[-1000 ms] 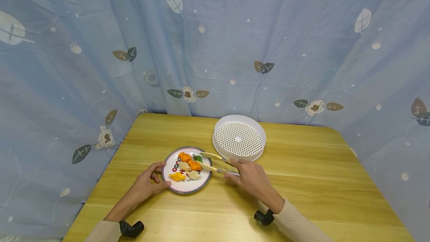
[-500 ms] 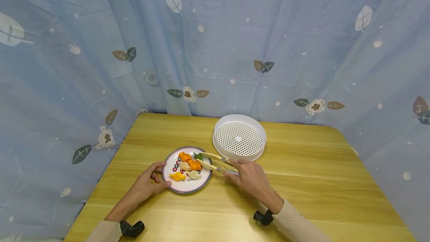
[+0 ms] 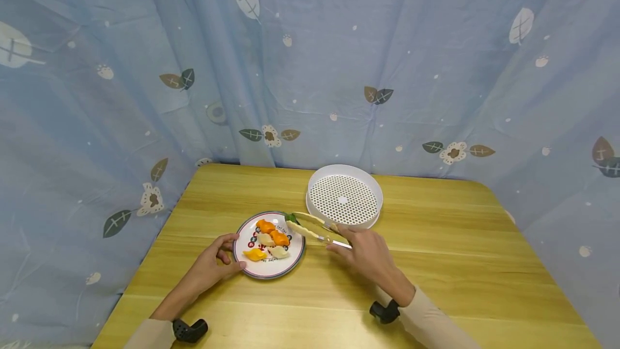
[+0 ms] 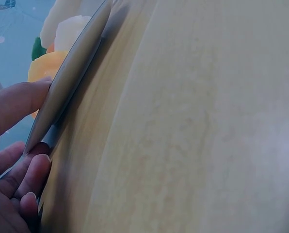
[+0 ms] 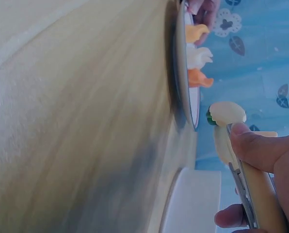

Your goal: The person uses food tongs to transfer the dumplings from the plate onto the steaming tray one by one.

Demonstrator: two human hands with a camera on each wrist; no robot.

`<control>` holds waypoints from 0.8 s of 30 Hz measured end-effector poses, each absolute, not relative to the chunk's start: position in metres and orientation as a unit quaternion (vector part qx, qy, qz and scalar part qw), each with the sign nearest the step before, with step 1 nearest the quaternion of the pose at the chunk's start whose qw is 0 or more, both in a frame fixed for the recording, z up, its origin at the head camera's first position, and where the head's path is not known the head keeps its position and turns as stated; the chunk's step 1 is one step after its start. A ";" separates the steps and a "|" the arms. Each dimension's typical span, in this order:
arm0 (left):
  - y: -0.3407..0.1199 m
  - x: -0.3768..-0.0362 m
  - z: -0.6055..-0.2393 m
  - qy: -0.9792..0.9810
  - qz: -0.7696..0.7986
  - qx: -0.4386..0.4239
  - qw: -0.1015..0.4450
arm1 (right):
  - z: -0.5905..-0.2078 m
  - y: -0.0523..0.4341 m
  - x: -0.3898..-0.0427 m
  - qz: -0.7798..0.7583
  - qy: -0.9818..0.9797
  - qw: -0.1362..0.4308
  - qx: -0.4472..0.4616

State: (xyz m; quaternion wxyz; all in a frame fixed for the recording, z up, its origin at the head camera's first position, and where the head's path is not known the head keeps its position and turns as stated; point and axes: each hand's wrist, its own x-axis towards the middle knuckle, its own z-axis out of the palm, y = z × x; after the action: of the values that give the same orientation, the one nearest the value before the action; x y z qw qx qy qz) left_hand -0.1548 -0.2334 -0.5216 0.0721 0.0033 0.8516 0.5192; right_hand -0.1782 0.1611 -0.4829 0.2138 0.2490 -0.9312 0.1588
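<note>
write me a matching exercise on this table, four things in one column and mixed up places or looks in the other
Things:
1. tongs
2. plate
3. sieve
4. green piece

Places or looks:
a. between the tips of the tongs
b. white and full of holes
c. in the right hand
d. held at the edge by the left hand

Pairs: 1-c, 2-d, 3-b, 4-a
</note>
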 end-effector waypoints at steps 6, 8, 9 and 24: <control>-0.233 -0.155 -0.522 0.851 0.520 -0.002 0.074 | -0.476 0.168 -0.179 0.156 -0.932 0.223 0.239; -0.233 -0.156 -0.522 0.850 0.521 -0.002 0.074 | -0.474 0.170 -0.180 0.155 -0.931 0.230 0.236; -0.233 -0.156 -0.522 0.850 0.521 -0.001 0.074 | -0.474 0.172 -0.180 0.153 -0.932 0.233 0.234; -0.234 -0.156 -0.525 0.849 0.524 0.003 0.072 | -0.461 0.197 -0.194 0.175 -0.935 0.231 0.204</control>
State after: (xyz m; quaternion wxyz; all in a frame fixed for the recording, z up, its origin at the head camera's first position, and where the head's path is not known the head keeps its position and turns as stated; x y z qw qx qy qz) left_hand -0.1556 -0.2343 -0.5246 0.0720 0.0035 0.8489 0.5237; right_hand -0.1935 0.1971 -0.4614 0.2312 0.2036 -0.9352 0.1748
